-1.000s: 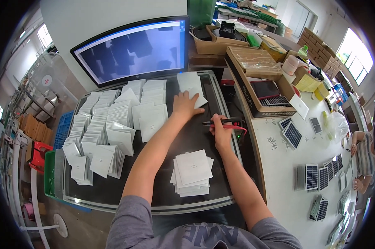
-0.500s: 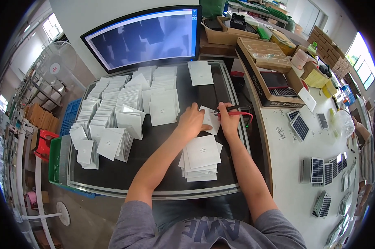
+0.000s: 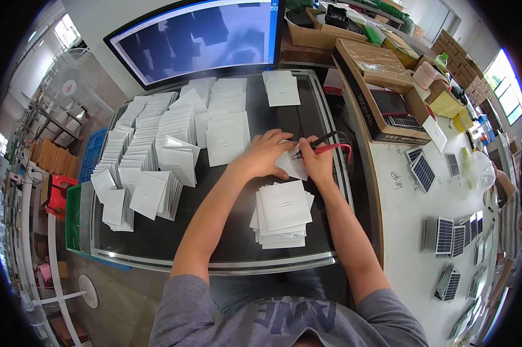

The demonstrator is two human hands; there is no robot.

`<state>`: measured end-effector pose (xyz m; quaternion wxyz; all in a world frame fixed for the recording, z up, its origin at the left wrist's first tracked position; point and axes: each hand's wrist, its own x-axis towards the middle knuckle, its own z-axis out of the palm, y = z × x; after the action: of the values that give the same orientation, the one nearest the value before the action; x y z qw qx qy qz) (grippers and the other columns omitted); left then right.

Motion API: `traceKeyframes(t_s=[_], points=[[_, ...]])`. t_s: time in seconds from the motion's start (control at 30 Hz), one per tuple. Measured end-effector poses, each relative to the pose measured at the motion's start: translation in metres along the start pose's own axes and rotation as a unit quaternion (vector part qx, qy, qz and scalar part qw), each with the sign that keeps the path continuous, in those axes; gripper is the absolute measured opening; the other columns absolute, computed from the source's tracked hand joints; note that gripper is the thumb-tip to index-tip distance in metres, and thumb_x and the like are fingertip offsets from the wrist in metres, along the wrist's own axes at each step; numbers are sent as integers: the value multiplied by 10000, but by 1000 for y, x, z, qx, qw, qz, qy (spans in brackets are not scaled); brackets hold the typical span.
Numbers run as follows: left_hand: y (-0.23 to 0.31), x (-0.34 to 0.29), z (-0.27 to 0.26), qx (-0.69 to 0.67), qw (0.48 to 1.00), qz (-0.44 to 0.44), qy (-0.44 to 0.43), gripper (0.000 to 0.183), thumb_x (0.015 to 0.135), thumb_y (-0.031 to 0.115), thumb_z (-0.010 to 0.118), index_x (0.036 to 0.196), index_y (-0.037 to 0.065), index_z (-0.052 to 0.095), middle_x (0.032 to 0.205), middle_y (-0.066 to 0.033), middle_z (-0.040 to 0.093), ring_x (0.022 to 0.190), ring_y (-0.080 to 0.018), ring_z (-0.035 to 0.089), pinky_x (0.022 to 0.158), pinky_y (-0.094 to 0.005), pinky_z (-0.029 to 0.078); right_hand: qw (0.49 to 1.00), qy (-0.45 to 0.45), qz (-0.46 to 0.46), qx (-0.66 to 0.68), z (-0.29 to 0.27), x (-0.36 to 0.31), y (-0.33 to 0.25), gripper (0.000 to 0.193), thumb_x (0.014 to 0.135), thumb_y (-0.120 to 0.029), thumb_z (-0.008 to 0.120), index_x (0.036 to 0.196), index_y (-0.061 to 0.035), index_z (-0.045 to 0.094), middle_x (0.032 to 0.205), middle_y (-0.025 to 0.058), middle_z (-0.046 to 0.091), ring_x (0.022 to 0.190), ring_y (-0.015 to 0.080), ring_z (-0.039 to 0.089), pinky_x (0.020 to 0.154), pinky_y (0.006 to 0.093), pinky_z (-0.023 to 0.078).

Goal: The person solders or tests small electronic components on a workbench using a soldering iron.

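Note:
My left hand (image 3: 265, 155) lies over a small white square panel (image 3: 294, 168), thumb at its near edge and fingers across the far side, holding it on the dark tabletop (image 3: 215, 231). In my right hand (image 3: 318, 166) are a red test probe (image 3: 326, 148) and a black test probe (image 3: 324, 139), gripped together like pens. Their tips point at the panel; fingers hide whether they touch. Just nearer me stands an uneven stack of white panels (image 3: 284, 205) with paired short marks. Another small stack (image 3: 282, 88) sits at the far edge.
Rows of white panels (image 3: 139, 150) fill the table's left half. A monitor (image 3: 197, 43) stands behind them. To the right, a white bench (image 3: 408, 231) carries small solar panels (image 3: 444, 236) and an open cardboard box (image 3: 382, 92). Another person's arm (image 3: 506, 188) shows at the far right.
The whole view has shifted slightly. My left fingers have spread further over the panel, and my right hand with the probes has come closer to them.

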<state>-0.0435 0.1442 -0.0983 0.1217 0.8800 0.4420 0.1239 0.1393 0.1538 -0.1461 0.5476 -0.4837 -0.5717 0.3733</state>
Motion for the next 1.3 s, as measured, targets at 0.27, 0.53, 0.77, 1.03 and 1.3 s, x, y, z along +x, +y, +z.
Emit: traceKeyframes(t_s=[0.27,0.53,0.77,1.03,1.3], points=[[-4,4,-7,-57,998,21,-29,772,641,313,842,1313,72,549,1341,-61,475,1308,-266,367,1076,-419,296,999,-21,-12,-24,1,1,-3,229,918,-186,622,742,-40,615,584,-29,542,526,41,480,482,221,358],[8,-5,-15,-16,1000,-17,-16,780,617,377,840,1284,62,587,1256,-142,492,1185,-305,447,997,-371,394,991,20,53,124,-9,0,-7,262,953,-253,598,813,-32,617,620,-11,549,568,63,517,510,226,389],[40,-42,-49,-106,991,-59,-60,770,691,462,771,1318,69,559,1251,-167,479,1194,-315,461,1017,-354,409,981,33,53,186,-15,-5,-11,284,974,-306,562,953,-24,582,695,41,587,562,109,594,492,227,466],[126,-128,-20,-14,1000,-11,-25,915,705,520,769,1403,42,420,1455,-218,282,1364,-414,272,1092,-495,298,970,-206,56,115,-17,-9,-8,279,950,-301,599,919,-26,627,726,58,614,578,123,628,510,244,513],[165,-208,52,1,989,-6,149,907,574,200,883,1365,103,449,1410,-185,342,1319,-455,320,1037,-522,342,966,-256,23,20,-26,-101,-59,291,966,-305,585,902,-32,663,736,14,609,706,71,530,643,253,447]])
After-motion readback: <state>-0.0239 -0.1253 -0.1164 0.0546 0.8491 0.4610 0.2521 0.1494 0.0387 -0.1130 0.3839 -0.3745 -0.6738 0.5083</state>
